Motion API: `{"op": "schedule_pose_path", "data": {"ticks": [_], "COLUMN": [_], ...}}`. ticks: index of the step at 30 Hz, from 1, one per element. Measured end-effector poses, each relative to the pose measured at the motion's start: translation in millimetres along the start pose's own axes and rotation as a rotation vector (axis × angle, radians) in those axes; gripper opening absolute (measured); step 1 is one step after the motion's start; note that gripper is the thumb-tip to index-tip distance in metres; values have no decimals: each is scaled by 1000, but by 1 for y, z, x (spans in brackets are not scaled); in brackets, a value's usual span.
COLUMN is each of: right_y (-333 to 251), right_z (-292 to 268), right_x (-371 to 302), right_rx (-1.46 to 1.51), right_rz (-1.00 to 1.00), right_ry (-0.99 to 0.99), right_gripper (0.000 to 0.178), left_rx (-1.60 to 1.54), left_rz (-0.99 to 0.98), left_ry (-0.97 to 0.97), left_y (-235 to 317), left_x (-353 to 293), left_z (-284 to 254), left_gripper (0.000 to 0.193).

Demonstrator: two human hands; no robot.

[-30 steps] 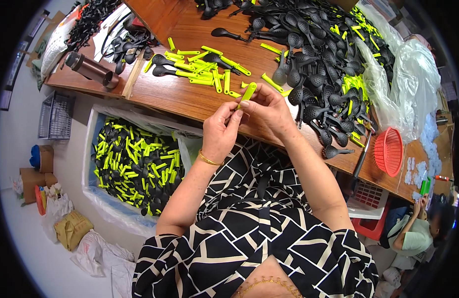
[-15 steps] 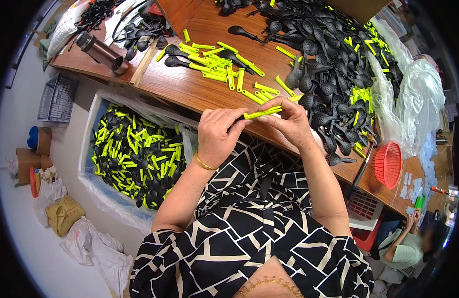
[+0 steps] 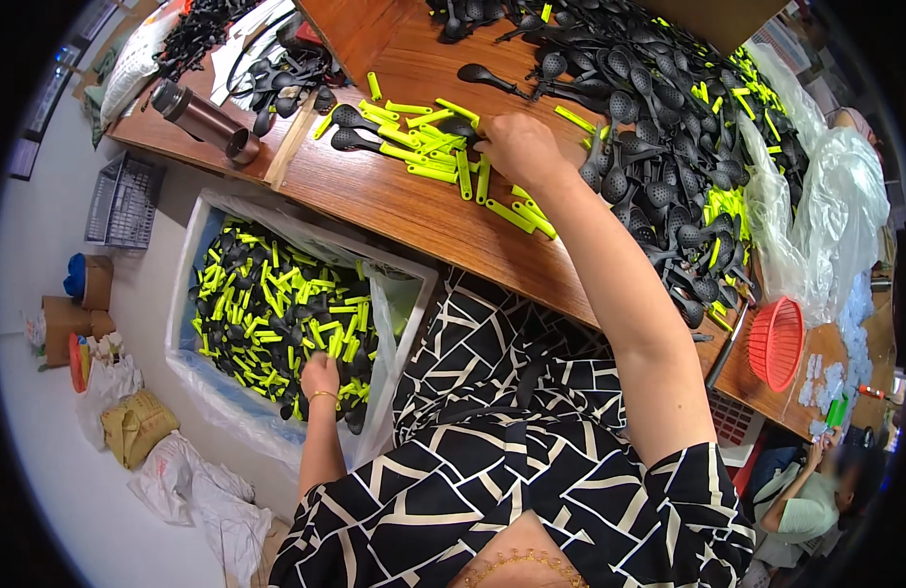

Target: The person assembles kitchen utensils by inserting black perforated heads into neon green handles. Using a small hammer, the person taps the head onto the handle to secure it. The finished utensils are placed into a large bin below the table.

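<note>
My right hand (image 3: 522, 149) is over the table, fingers curled at a black spoon (image 3: 459, 127) by a loose pile of lime-green handles (image 3: 431, 169). The back of the hand covers the spoon's handle end, and the hand looks closed on it. Down to the left, my left hand (image 3: 321, 376) is over a large lined bin (image 3: 183, 345) of black spoons with lime-green handles (image 3: 276, 304). Its fingers are too small and partly hidden to tell whether they hold anything. Two other black-headed spoons (image 3: 353, 120) lie at the pile's left end.
A heap of black slotted spoons (image 3: 659, 186) fills the table's right side beside clear plastic bags (image 3: 835, 216). A red basket (image 3: 775, 343) stands at the right edge. A brown flask (image 3: 203, 120) lies at the left. A person (image 3: 806, 500) sits at the far right.
My hands have parted from a lime-green handle held between them. The left went down to the bin; the right reached forward to the pile on the table.
</note>
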State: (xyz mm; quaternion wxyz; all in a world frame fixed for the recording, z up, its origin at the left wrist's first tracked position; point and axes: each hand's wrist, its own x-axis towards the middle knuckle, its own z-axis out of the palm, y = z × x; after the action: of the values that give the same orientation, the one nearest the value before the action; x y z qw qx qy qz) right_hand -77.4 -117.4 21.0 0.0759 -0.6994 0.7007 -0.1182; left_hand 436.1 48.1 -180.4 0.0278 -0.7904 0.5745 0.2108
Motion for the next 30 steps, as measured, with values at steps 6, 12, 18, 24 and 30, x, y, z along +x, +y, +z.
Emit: {"op": "schedule_pose_path", "data": {"ticks": [6,12,18,24,30], "right_y": [7,16,-5,35,38], "right_z": [-8,-13,-21,-8,9], "right_x": [-9,-73,-138,-108,-75], "right_rx": [65,626,612,537,135], "right_rz": [68,-476,-476,-30,-175], "right_ry": [6,214,-213,177,133], "right_gripper": [24,11,18,23,19], "left_rx": [-372,-1253,-857,-1001,-1098], "left_rz": [345,468,669,679,596], "left_ry": [199,-857,-1201,-888,-796], "left_y": [79,266,314,319,335], "left_x": [9,-40,-65,-64,-63], "left_z": [-23,-111,-95,-74,-69], "left_gripper": [20,65,41,38,39]}}
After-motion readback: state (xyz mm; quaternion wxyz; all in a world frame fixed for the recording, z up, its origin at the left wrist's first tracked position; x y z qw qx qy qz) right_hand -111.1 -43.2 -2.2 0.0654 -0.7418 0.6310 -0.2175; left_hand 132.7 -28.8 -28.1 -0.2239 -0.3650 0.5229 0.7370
